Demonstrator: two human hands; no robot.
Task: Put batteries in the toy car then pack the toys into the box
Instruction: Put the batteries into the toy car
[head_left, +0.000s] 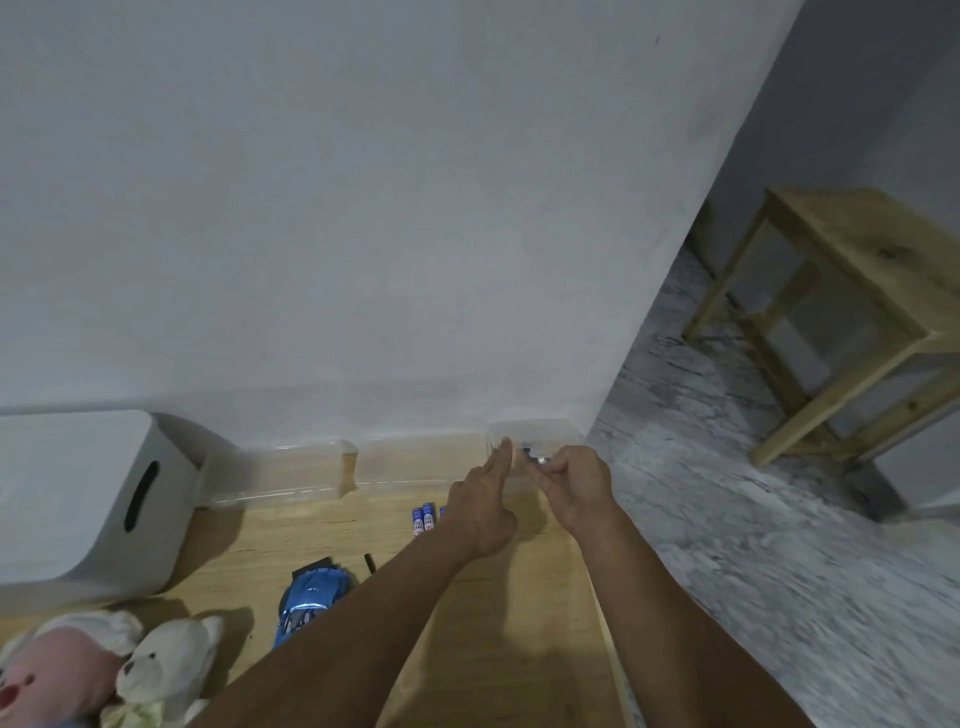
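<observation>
Pale grey wall (363, 208) filling the upper view, meeting a light wooden bench (493, 623) that runs along its foot; marbled grey floor (753, 519) off to 3 o'clock, with a bare wooden stool (852, 312) standing on it at about 2 o'clock.

At 9 o'clock on the bench, a white storage box (78, 499) with a dark slot handle in its side. Just beside it toward the centre, a clear plastic lid or tray (280, 470) lying against the wall. At the far end of the bench, around 12 o'clock from the hands, a small clear plastic container (535, 434) pushed up to the wall.

Left hand (480, 506) reaching toward that container, fingers straight and together, tips touching or nearly touching its near edge — holding nothing. Right hand (574, 486) just beside it, fingers curled narrow, pinching a small dark object with a shiny metal end (537, 457) at the container's mouth; too small to name.

Blue batteries (426, 517) lying on the bench just at 9 o'clock of the left wrist, partly hidden by it. Blue toy car (311, 597) nearer, at 7 o'clock, partly behind the left forearm, with a small black piece (369, 564) loose near it. Two plush toys — a pink-faced one (57, 670) and a white bear (166, 665) — lying at the bench's near left corner.
</observation>
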